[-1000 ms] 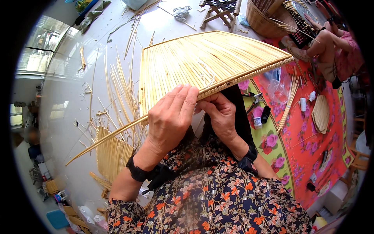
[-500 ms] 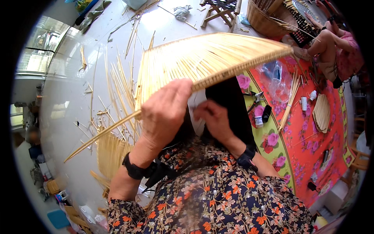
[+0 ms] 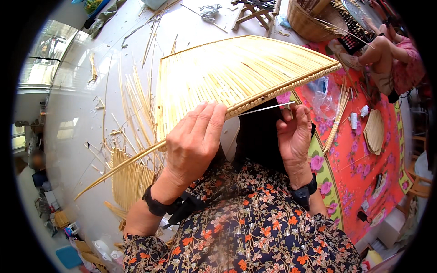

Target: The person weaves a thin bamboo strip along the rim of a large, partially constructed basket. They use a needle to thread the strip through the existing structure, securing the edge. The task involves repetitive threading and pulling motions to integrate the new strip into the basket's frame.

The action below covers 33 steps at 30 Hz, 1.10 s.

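A wide, fan-shaped panel of pale straw stalks (image 3: 236,68) is held up in front of me, its bound rim running along the near side. My left hand (image 3: 195,136) grips that near edge, fingers on top and thumb hidden, where a bundle of stalks (image 3: 120,170) sticks out to the lower left. To the right, my right hand (image 3: 295,134) is raised just off the rim, palm partly turned up. Between its thumb and fingertips it pinches the end of a thin white thread (image 3: 264,108), drawn taut from under the rim. Whether a needle is there I cannot tell.
Loose stalks (image 3: 136,98) litter the floor at left, beside another straw panel (image 3: 129,175). On the red floral mat (image 3: 350,173) lie a stalk bundle (image 3: 337,118), a small woven piece (image 3: 374,132) and a white spool (image 3: 353,120). A seated person (image 3: 387,59) and a basket (image 3: 314,20) are far right.
My right hand has moved right and up from beneath the panel, drawing out the white thread. The panel has tilted slightly; my left hand keeps its grip.
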{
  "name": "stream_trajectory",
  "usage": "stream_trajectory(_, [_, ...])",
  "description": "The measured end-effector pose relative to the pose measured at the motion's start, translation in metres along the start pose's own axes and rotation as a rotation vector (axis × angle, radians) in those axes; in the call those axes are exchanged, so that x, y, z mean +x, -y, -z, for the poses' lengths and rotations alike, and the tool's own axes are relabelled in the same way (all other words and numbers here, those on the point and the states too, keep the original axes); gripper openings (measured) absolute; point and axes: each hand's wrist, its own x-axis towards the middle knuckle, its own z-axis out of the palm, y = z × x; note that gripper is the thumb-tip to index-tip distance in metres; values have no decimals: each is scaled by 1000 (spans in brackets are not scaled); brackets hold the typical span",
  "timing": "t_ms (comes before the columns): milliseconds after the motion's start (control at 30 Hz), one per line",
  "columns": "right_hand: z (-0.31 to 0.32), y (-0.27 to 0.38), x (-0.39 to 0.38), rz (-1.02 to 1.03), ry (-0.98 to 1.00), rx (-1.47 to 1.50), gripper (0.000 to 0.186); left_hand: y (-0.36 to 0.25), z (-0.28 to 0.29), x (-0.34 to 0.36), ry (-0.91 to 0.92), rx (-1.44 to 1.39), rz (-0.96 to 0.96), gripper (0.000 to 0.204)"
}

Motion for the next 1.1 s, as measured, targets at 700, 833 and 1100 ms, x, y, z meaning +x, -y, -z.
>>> stream_trajectory(700, [351,142,-102,-436,-602,-219,4,-11,4,1,30,-34,17,35])
stream_trajectory(833, [349,124,-93,-363,-686,-241,17,-12,2,-2,18,-51,46,33])
stream_trajectory(1100, [59,73,-18,63,143,-1133,30,-19,2,-4,10,-60,36,38])
